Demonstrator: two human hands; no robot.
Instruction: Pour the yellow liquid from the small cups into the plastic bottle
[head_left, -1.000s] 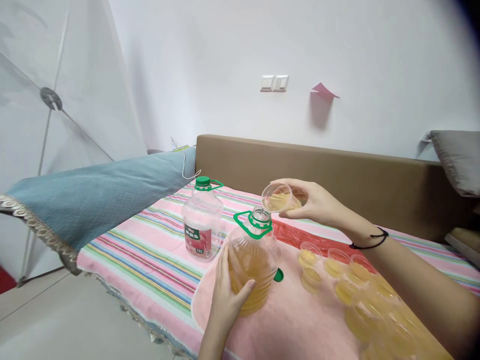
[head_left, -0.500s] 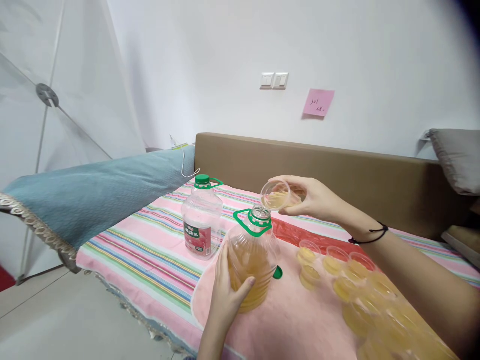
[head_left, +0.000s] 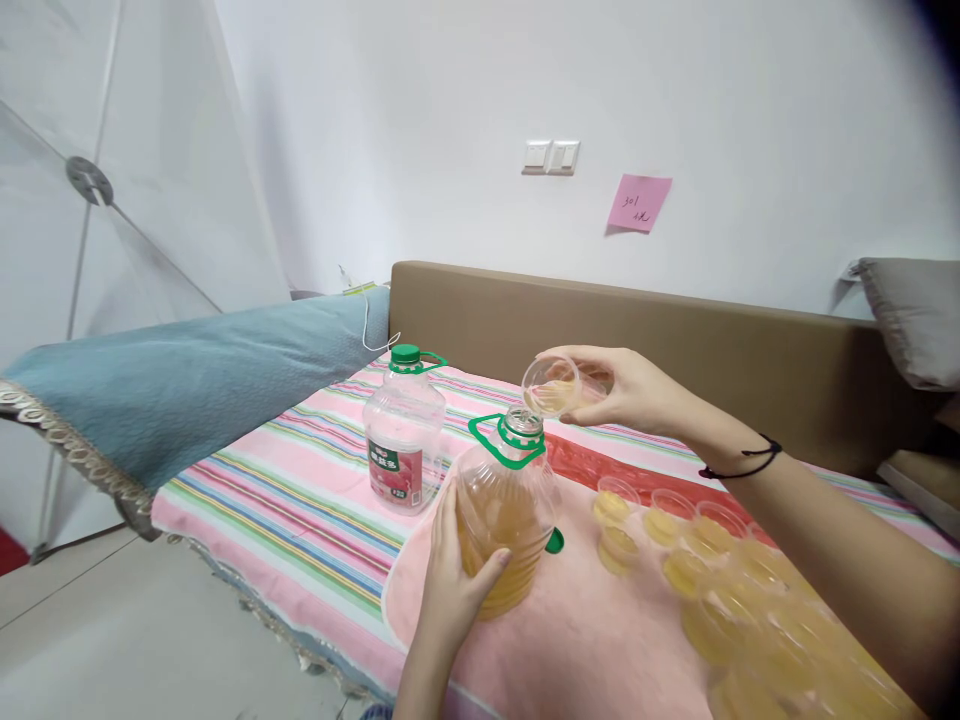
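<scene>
My left hand is wrapped around the lower side of a large clear bottle with a green carry ring at its neck. Amber liquid fills much of this bottle, and its mouth is uncapped. In my right hand a clear plastic cup is tipped on its side, its rim at the bottle's mouth. Some amber liquid lies in the cup. Behind the bottle's base a green cap rests on the pink mat.
Several clear cups with yellow liquid stand at the right, under my right forearm. A second bottle, capped green and red-labelled, stands to the left on the striped cloth. A red plastic sheet lies behind the mat.
The tipped cup holds less liquid than before. My right hand keeps it at the bottle's mouth, and my left hand has stayed on the bottle. The view has shifted slightly.
</scene>
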